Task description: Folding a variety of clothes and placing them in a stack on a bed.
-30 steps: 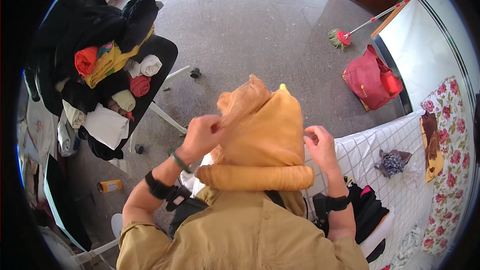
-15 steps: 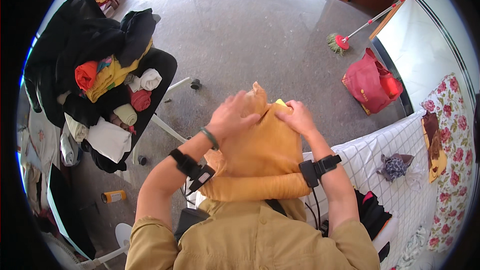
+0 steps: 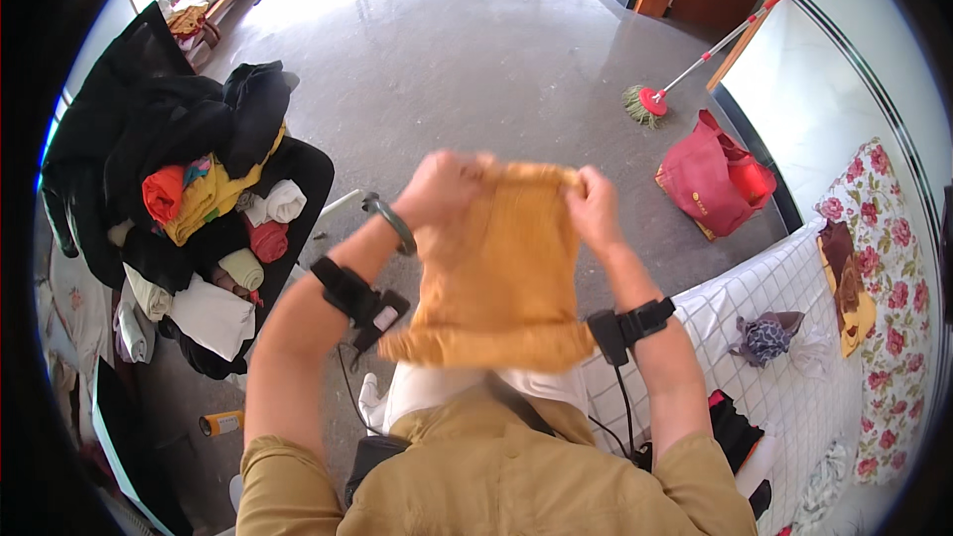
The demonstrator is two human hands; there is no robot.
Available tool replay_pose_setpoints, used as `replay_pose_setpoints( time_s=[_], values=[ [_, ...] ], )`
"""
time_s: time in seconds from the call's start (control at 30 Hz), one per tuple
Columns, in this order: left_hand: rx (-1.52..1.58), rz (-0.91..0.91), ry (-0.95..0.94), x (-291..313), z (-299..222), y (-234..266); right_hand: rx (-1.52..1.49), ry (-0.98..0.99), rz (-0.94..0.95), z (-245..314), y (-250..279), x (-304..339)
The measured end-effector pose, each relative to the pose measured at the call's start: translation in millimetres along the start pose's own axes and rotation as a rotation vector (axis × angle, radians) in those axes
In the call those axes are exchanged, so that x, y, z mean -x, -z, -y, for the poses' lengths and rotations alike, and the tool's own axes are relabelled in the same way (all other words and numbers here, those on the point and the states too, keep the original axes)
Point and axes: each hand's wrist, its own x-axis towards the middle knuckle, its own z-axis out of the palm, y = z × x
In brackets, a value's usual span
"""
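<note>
A mustard-orange folded garment [image 3: 501,263] stretches between my hands above my lap. A thick rolled or folded band runs along its near edge. My left hand [image 3: 447,189], slightly blurred, is closed on the far left corner. On the far right corner my right hand [image 3: 597,210] pinches the cloth, thumb and fingers together. A green bangle [image 3: 391,224] circles my left wrist. Black strapped devices sit on both forearms. Motion blurs the cloth, so its exact kind is unclear.
To the left, a black chair [image 3: 310,174] bears folded and rolled clothes. An orange can [image 3: 221,424] lies on the floor. At right are a red bag [image 3: 700,174], a mop [image 3: 650,104], and a bed [image 3: 685,337] holding a floral pillow [image 3: 884,298] and loose garments.
The garment has been raised and its far edge drawn straight. My hands went from lying on the cloth to gripping its far corners. The view has shifted slightly.
</note>
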Motion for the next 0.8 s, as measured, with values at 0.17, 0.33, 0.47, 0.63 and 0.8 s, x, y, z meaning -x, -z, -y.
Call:
replay_pose_setpoints(
  time_s=[0.17, 0.33, 0.47, 0.63, 0.8],
  values=[
    [-0.072, -0.471, -0.605, -38.1, -103.4, 71.4, -0.207, 0.19, -0.48, 102.5, 75.0, -69.5],
    [0.009, -0.705, -0.804, -2.2, -162.0, 113.8, -0.497, 0.469, -0.525, 205.9, 119.8, -43.0],
    [-0.03, -0.787, -0.965, 29.7, -175.2, 135.6, -0.387, 0.557, -0.477, 228.5, 136.0, -19.9],
    [-0.169, -0.83, -1.039, 57.5, -181.3, 153.8, -0.416, 0.572, -0.404, 246.6, 133.3, -3.5],
    [-0.105, -0.772, -1.121, 85.6, -174.1, 156.1, -0.564, 0.578, -0.271, 251.7, 131.5, 18.7]
  ],
)
